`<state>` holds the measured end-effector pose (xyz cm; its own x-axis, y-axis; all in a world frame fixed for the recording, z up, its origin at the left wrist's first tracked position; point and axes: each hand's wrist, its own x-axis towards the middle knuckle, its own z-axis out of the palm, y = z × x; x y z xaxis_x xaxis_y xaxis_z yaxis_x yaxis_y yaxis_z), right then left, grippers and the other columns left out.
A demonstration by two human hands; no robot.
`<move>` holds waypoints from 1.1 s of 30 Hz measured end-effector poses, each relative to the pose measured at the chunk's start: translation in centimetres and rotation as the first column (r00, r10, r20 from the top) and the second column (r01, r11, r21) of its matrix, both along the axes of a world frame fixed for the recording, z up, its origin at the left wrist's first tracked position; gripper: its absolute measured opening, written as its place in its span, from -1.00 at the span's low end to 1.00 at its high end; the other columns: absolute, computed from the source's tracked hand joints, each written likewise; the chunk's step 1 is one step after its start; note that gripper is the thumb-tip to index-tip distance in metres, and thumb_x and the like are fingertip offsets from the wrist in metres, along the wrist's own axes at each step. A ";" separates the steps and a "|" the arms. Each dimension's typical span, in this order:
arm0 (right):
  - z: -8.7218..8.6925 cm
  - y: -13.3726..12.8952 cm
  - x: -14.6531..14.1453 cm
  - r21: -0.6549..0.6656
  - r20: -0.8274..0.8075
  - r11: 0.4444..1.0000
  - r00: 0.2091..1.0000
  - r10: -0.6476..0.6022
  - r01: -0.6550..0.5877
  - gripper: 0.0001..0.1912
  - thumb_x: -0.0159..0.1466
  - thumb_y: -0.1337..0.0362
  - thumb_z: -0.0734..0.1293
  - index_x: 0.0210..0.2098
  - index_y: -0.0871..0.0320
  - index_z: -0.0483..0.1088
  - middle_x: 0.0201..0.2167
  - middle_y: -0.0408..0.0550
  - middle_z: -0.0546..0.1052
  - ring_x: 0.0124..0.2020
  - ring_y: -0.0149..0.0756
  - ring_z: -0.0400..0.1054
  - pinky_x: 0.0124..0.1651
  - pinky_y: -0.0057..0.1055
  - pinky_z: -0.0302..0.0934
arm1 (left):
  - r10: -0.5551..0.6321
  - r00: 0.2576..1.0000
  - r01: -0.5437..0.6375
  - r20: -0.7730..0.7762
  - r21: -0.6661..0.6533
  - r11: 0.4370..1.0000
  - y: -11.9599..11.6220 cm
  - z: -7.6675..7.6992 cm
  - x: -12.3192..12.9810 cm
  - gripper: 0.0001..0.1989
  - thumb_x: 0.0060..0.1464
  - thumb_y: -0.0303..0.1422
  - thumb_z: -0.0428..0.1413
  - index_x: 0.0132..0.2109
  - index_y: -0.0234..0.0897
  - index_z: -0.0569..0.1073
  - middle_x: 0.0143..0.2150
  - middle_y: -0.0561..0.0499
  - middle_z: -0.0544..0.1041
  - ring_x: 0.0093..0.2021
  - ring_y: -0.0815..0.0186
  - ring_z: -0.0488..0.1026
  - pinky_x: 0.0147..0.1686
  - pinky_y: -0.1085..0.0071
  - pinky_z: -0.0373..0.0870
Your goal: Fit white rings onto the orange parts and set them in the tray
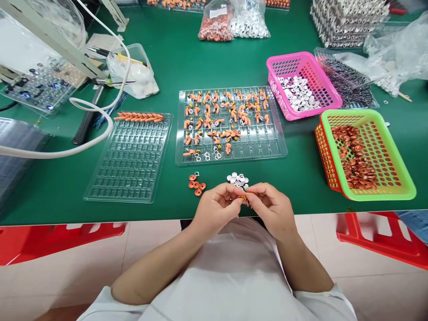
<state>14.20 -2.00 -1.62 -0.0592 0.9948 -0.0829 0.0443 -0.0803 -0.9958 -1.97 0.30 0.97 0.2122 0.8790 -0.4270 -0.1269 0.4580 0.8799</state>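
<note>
My left hand [217, 206] and my right hand [271, 208] meet at the table's front edge, fingers pinched on a small orange part [244, 199] between them. The fingertips cover much of it. Just beyond my fingers lies a pile of white discs [238, 179]. Several copper-coloured discs [197, 184] and a small ring [197, 174] rest to the left of my left hand. Farther back, a clear compartment tray [264, 149] holds many orange pieces with yellow bits, and some loose rings.
At the left is a clear tray [123, 174] with a row of copper-coloured parts, beside a hammer [87, 118] and a white cable [83, 146]. To the right stand a pink basket [284, 104] of white discs and a green basket [397, 169] of copper-coloured parts.
</note>
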 end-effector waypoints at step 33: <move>0.1 0.2 -0.7 -0.013 0.083 1.000 0.996 -0.014 0.015 -0.93 0.31 0.32 0.33 -0.26 0.09 0.48 -0.41 -0.13 0.60 -0.41 -0.33 0.54 -0.32 -0.46 0.44 | 0.123 0.991 -0.123 -0.046 0.002 0.992 -0.1 -0.9 0.6 -0.92 -0.25 -0.51 0.20 -0.47 -0.33 0.55 -0.55 0.05 0.57 -0.53 0.40 0.47 -0.56 0.55 0.35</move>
<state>13.52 -1.84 -1.57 -0.0370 0.9943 -0.1003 0.1252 -0.0950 -0.9876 -1.36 0.17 0.08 0.0829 0.8970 -0.4342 -0.1413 0.4419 0.8859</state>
